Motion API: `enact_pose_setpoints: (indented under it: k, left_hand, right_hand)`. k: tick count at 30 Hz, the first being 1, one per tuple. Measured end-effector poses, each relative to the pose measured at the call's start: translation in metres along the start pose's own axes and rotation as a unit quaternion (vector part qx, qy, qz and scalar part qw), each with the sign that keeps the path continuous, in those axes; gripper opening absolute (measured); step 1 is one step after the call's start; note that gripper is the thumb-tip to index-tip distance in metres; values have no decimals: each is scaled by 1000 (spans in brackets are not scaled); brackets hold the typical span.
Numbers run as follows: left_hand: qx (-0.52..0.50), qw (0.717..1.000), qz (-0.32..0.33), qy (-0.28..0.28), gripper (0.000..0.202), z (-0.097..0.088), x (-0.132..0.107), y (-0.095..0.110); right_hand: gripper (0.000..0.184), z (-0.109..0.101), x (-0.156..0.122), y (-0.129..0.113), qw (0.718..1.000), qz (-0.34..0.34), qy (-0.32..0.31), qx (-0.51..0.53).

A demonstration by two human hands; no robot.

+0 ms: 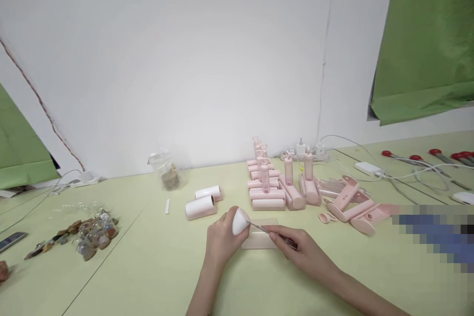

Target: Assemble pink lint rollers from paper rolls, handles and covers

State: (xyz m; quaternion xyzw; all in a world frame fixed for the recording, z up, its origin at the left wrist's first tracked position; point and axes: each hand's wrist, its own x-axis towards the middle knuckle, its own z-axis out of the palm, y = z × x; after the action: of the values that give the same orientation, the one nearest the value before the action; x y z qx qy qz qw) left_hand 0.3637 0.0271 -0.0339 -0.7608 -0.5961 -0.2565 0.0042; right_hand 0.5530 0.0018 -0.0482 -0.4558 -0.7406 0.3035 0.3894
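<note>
My left hand (221, 237) is closed around a white rounded piece (240, 222), tilted so that its pinkish end faces right. In my right hand (296, 242) is a thin metal tool (262, 228), pinched between thumb and fingers. The tool's tip reaches the edge of the pinkish end; whether it is inside cannot be made out. Under and between the hands a pale pink see-through cover (261, 241) lies on the table. Two white rolls with pink undersides, the nearer roll (200, 207) included, lie beyond my left hand.
Stacked pink cylinders (268, 204) with small pink bottles (289, 170) stand at the back. Loose pink parts (348, 200) lie right. A plastic bag (169, 177), bagged small pieces (97, 234) and a phone (13, 241) are left. Cables (403, 173) and red-handled tools (416, 158) lie far right.
</note>
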Motion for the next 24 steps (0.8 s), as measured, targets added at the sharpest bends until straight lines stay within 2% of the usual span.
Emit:
enact_pose_setpoints:
  k: [9, 13, 17, 21, 24]
  left_hand:
    - [20, 999, 29, 13, 31, 5, -3, -3]
    - [50, 998, 39, -5, 30, 2, -2, -6]
    - [67, 997, 44, -24, 30, -4, -1, -9]
    - [72, 996, 33, -35, 28, -12, 0, -12]
    - [21, 999, 19, -38, 31, -19, 2, -9]
  right_hand:
    - [38, 1, -1, -1, 999, -12, 1, -34]
    - [36, -1, 0, -1, 999, -21, -8, -32]
    - [35, -9, 3, 2, 1000, -1, -7, -14]
    - [37, -19, 10, 8, 997, 32, 33, 56]
    - [38, -30, 16, 2, 988, 37, 63, 137]
